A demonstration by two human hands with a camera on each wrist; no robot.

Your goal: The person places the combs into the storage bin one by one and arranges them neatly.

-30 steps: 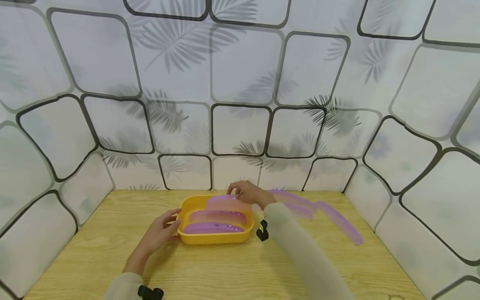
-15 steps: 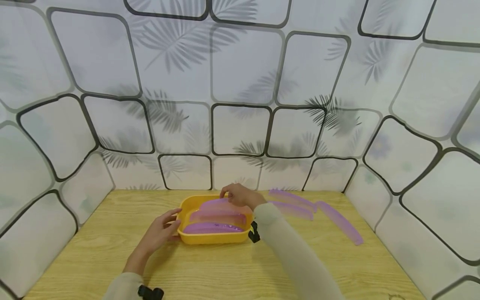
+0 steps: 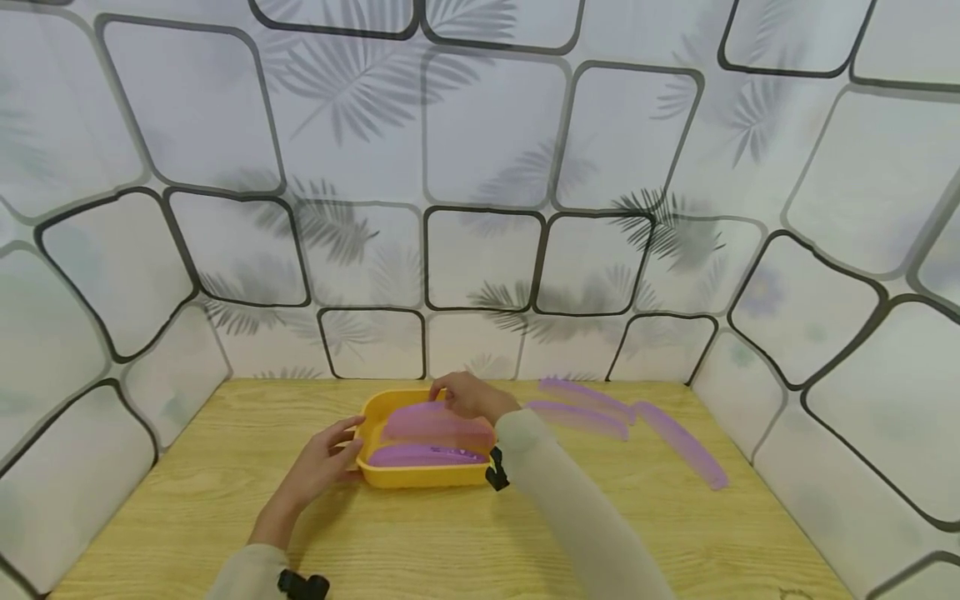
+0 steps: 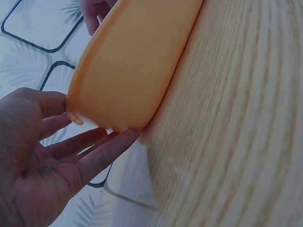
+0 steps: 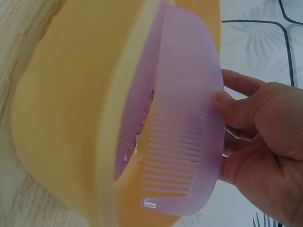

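My right hand (image 3: 468, 395) pinches a translucent purple comb (image 5: 189, 94) by its curved spine, thumb on one face. The comb leans into a yellow plastic basin (image 3: 427, 477), teeth toward the inside. Another purple comb (image 3: 423, 455) lies in the basin along the near wall; the held one hides part of the inside. My left hand (image 3: 318, 461) holds the basin's left end, a finger at the rim and other fingertips against the outer wall (image 4: 118, 85) low down near the table.
Right of the basin, three more purple combs lie on the wooden table: a back one (image 3: 588, 396), one before it (image 3: 581, 419), and a slanted one (image 3: 682, 446) farther right. A patterned backdrop (image 3: 480, 258) encloses the table's back and sides.
My right hand has moved left and slightly down, bringing the comb from the basin's back right farther over its middle. The left hand and basin have stayed put.
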